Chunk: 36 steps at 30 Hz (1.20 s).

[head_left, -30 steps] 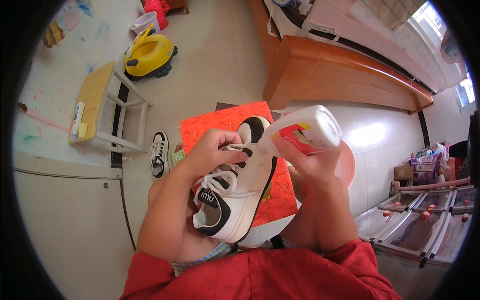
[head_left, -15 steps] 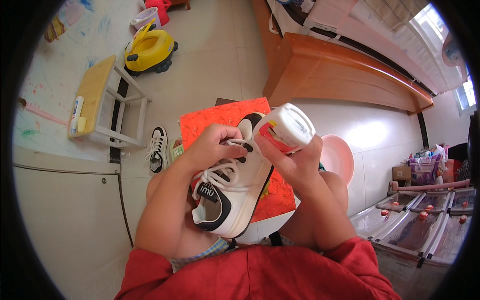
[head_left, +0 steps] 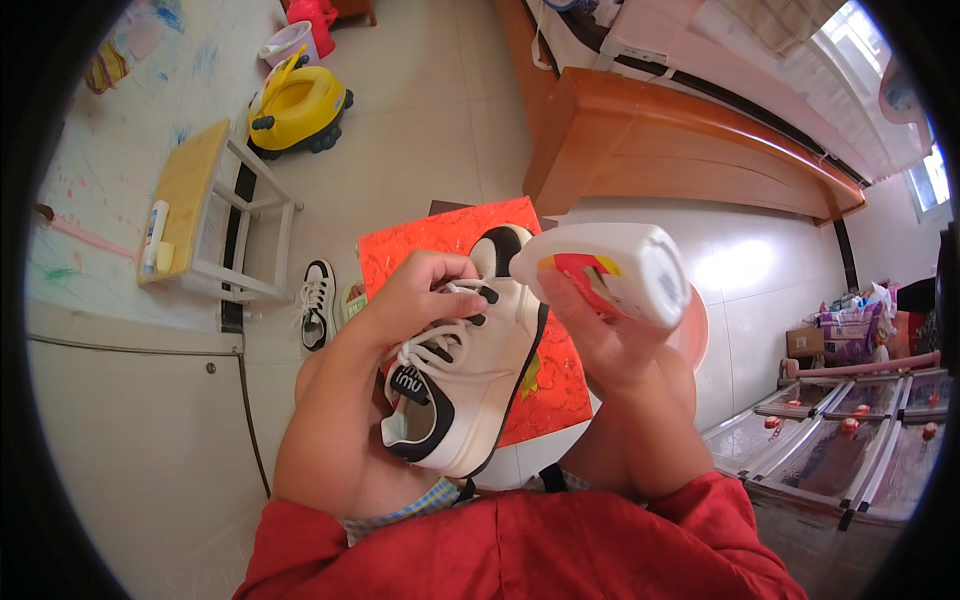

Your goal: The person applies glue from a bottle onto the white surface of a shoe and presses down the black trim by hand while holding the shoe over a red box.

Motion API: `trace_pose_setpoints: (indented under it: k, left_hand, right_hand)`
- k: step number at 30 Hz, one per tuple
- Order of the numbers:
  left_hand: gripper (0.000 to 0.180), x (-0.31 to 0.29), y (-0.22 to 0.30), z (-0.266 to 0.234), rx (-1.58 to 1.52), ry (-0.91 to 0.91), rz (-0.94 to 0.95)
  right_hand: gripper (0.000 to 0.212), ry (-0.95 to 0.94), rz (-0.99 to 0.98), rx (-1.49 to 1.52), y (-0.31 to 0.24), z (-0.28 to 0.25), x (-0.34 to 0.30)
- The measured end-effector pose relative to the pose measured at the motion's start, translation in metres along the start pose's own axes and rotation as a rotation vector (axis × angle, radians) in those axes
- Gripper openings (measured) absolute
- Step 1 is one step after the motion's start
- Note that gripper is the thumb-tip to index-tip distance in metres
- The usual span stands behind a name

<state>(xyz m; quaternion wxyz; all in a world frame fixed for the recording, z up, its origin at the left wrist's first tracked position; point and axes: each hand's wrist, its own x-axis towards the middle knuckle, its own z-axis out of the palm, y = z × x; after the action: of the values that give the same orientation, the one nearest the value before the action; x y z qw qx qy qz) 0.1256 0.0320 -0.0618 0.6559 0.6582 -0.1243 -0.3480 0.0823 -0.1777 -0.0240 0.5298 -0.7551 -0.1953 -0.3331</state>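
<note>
- Between your left and right fingers: white-and-black shoe [head_left: 495, 350], toe pointing away from you, heel toward your lap, red counter [head_left: 400, 245] beneath its front part.
- Just changed: white bottle [head_left: 620, 265] in your right hand [head_left: 622, 350] has swung flatter than half a second ago; base now out to the right, narrow end toward the shoe. Shoe barely shifted.
- Meaning, as judged: bottle's narrow end is back on the shoe's toe side, so work at that spot looks underway, not finished. Whether the tip touches, or anything comes out: can't tell.
- Right fingers: wrapped around the bottle body, opened only to its width, thumb across the colored label.
- Left hand [head_left: 420, 295]: fingers curled in at the laces [head_left: 430, 352], thumb and forefinger nearly meeting, grasping the shoe at the lacing. Your left fingers haven't relocated along it.
- Left of your left fingers, on the floor: second shoe [head_left: 317, 305], well apart.
- Right of your right fingers: pink basin [head_left: 697, 330], partly hidden behind your hand.
</note>
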Motion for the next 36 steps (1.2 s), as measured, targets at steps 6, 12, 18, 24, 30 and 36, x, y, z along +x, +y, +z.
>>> trace_pose_setpoints:
  k: [6, 12, 18, 24, 30, 36]
  left_hand:
    - [0.013, 0.000, 0.002, 0.007, 0.029, 0.072, -0.028]
    - [0.013, 0.002, -0.003, 0.011, -0.046, 0.055, -0.009]
    - [0.013, 0.002, -0.001, 0.007, 0.042, 0.051, 0.046]
    - [0.012, 0.002, -0.002, 0.013, 0.060, 0.111, 0.043]
    - [0.012, 0.004, -0.010, 0.017, 0.044, 0.134, 0.052]
    - [0.014, 0.004, -0.005, 0.012, 0.084, 0.092, 0.044]
  right_hand:
    - [0.026, -0.144, 0.113, -0.003, 0.005, 0.006, -0.001]
    - [0.022, -0.217, 0.170, -0.012, 0.003, 0.004, -0.003]
    - [0.024, -0.056, 0.007, -0.008, 0.002, 0.004, 0.002]
    - [0.026, -0.148, 0.083, -0.008, 0.008, 0.008, -0.003]
    - [0.025, -0.240, 0.108, -0.043, 0.004, 0.011, 0.001]
    - [0.026, -0.003, 0.342, 0.152, -0.002, 0.002, -0.004]
